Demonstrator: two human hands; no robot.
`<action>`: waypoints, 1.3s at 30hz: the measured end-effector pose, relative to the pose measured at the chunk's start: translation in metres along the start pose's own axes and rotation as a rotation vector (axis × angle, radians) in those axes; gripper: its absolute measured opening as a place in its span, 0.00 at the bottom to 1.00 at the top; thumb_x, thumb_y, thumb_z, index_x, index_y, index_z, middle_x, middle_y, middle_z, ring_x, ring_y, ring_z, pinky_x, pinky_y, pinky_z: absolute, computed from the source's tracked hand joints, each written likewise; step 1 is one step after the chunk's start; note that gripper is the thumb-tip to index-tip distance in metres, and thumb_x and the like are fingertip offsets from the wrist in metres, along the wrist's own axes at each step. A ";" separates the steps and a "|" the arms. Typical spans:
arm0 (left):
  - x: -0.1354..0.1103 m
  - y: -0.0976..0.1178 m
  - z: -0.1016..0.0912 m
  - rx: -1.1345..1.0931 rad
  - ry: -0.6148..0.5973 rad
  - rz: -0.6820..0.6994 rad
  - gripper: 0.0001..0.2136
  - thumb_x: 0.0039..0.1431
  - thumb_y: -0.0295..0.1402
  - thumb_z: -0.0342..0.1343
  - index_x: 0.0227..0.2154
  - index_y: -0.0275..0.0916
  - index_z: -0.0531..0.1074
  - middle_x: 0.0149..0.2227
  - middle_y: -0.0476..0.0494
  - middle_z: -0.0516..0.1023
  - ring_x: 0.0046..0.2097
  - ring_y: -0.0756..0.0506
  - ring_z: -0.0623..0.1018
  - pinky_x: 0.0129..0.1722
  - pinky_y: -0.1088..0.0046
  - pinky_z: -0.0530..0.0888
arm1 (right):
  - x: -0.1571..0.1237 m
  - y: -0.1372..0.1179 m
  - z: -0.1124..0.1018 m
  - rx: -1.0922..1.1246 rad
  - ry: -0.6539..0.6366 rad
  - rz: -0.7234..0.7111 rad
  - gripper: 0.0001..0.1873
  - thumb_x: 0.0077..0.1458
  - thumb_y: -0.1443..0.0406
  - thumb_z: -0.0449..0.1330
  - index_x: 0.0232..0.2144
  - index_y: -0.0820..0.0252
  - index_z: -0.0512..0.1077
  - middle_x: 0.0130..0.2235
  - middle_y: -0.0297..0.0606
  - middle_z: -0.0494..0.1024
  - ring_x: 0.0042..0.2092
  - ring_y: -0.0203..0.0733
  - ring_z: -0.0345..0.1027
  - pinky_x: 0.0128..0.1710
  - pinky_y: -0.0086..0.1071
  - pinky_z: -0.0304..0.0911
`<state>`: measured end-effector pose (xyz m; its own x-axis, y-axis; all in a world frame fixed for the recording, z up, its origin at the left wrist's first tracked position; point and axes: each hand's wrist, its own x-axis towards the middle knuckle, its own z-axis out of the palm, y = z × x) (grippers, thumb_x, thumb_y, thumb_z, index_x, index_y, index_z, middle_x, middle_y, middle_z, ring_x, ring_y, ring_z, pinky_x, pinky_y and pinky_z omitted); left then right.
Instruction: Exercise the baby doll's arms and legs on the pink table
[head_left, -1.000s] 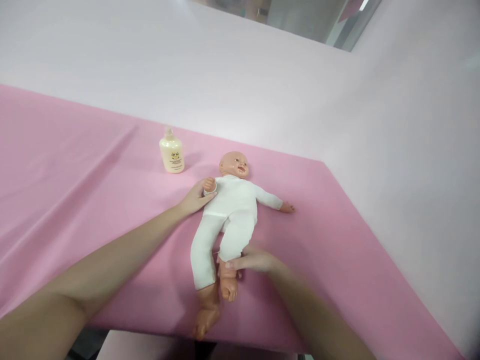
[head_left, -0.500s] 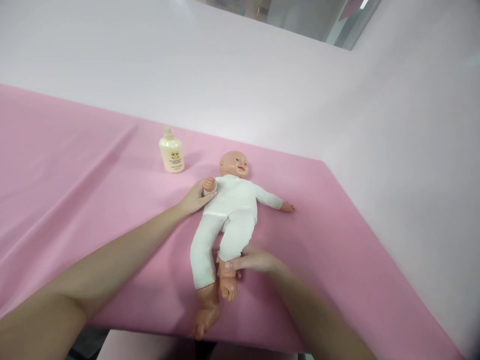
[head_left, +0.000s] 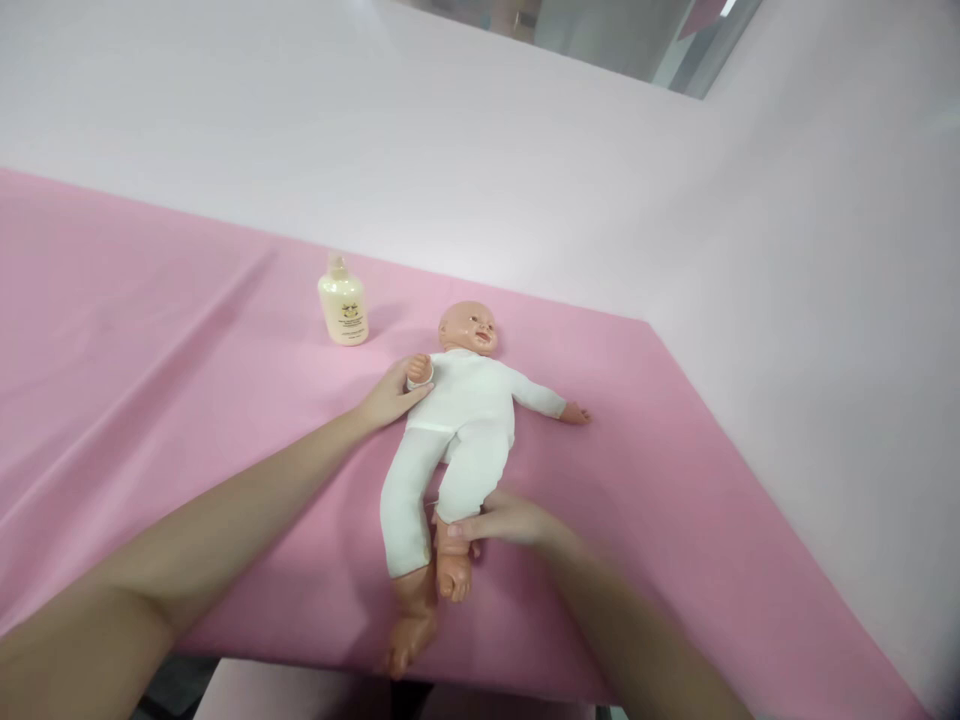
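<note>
A baby doll (head_left: 465,410) in a white one-piece suit lies on its back on the pink cloth (head_left: 150,380), head toward the far wall, bare feet at the near edge. My left hand (head_left: 390,398) rests against the doll's side under its bent arm, fingers curled round the doll's wrist. My right hand (head_left: 501,522) pinches the doll's ankle at the trouser cuff, thumb and fingers closed on the leg. The doll's other arm stretches out to the right.
A cream pump bottle (head_left: 343,307) stands upright on the cloth, left of the doll's head. Pale pink walls rise behind and to the right. The cloth's near edge runs just below the doll's feet.
Almost nothing differs; my right hand and the doll's leg have shifted a hair upward.
</note>
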<state>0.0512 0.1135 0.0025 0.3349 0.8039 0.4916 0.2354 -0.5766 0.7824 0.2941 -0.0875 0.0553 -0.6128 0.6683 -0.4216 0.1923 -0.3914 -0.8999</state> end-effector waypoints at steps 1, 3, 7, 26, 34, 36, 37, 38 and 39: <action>0.000 0.000 0.000 0.002 -0.001 -0.001 0.30 0.67 0.70 0.61 0.40 0.45 0.74 0.45 0.38 0.84 0.49 0.34 0.81 0.61 0.46 0.82 | 0.001 0.001 0.000 0.002 -0.004 -0.001 0.22 0.55 0.54 0.83 0.47 0.58 0.85 0.41 0.38 0.85 0.39 0.41 0.78 0.38 0.32 0.74; 0.000 0.000 0.000 0.004 0.001 -0.005 0.30 0.67 0.70 0.62 0.40 0.45 0.74 0.45 0.37 0.84 0.50 0.33 0.82 0.62 0.46 0.82 | 0.003 0.003 -0.002 0.003 -0.019 -0.005 0.22 0.55 0.54 0.83 0.46 0.58 0.86 0.41 0.36 0.85 0.39 0.40 0.78 0.38 0.31 0.74; 0.000 0.002 0.000 -0.008 0.000 -0.020 0.31 0.66 0.71 0.62 0.43 0.44 0.75 0.47 0.36 0.85 0.51 0.33 0.83 0.61 0.46 0.83 | 0.005 0.007 -0.004 0.006 -0.025 -0.021 0.23 0.56 0.54 0.83 0.48 0.59 0.86 0.41 0.36 0.85 0.40 0.40 0.78 0.40 0.32 0.74; 0.000 0.001 0.001 -0.030 0.013 -0.022 0.34 0.63 0.75 0.63 0.40 0.45 0.73 0.44 0.38 0.83 0.51 0.34 0.80 0.63 0.47 0.81 | 0.004 0.005 -0.001 0.012 -0.006 0.008 0.23 0.54 0.54 0.84 0.46 0.57 0.85 0.41 0.36 0.85 0.39 0.41 0.78 0.38 0.31 0.75; -0.001 0.002 0.001 -0.021 0.006 -0.025 0.33 0.65 0.73 0.61 0.43 0.44 0.74 0.48 0.35 0.84 0.53 0.32 0.82 0.65 0.45 0.81 | 0.001 0.003 0.001 -0.008 -0.003 0.018 0.19 0.58 0.55 0.82 0.44 0.59 0.84 0.39 0.36 0.84 0.39 0.40 0.79 0.39 0.31 0.76; 0.000 0.002 0.001 -0.019 0.005 -0.024 0.33 0.65 0.73 0.61 0.42 0.44 0.74 0.47 0.36 0.84 0.52 0.33 0.82 0.64 0.45 0.81 | 0.002 0.005 0.001 -0.011 -0.001 0.021 0.19 0.57 0.55 0.82 0.44 0.59 0.84 0.39 0.36 0.84 0.38 0.40 0.79 0.39 0.31 0.76; 0.000 0.002 0.001 -0.016 0.005 -0.025 0.33 0.65 0.73 0.62 0.42 0.44 0.74 0.47 0.37 0.84 0.52 0.33 0.82 0.64 0.45 0.81 | 0.002 0.006 0.001 -0.012 0.002 0.019 0.19 0.57 0.55 0.81 0.44 0.59 0.84 0.39 0.36 0.84 0.38 0.40 0.79 0.38 0.31 0.75; 0.000 0.002 0.000 -0.011 0.004 -0.025 0.32 0.65 0.73 0.62 0.42 0.45 0.73 0.46 0.37 0.84 0.51 0.33 0.81 0.63 0.46 0.81 | 0.002 0.006 0.001 -0.014 0.006 0.014 0.19 0.58 0.55 0.81 0.45 0.59 0.84 0.39 0.36 0.84 0.38 0.40 0.79 0.38 0.31 0.75; 0.000 0.003 0.000 -0.007 0.003 -0.024 0.32 0.65 0.72 0.61 0.41 0.45 0.73 0.45 0.38 0.83 0.51 0.34 0.81 0.63 0.46 0.82 | 0.002 0.006 0.002 -0.017 0.008 0.011 0.19 0.59 0.55 0.80 0.45 0.59 0.84 0.39 0.36 0.84 0.38 0.40 0.79 0.38 0.32 0.75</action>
<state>0.0521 0.1118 0.0043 0.3268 0.8180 0.4734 0.2368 -0.5558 0.7969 0.2928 -0.0895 0.0496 -0.6047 0.6692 -0.4319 0.2121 -0.3874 -0.8972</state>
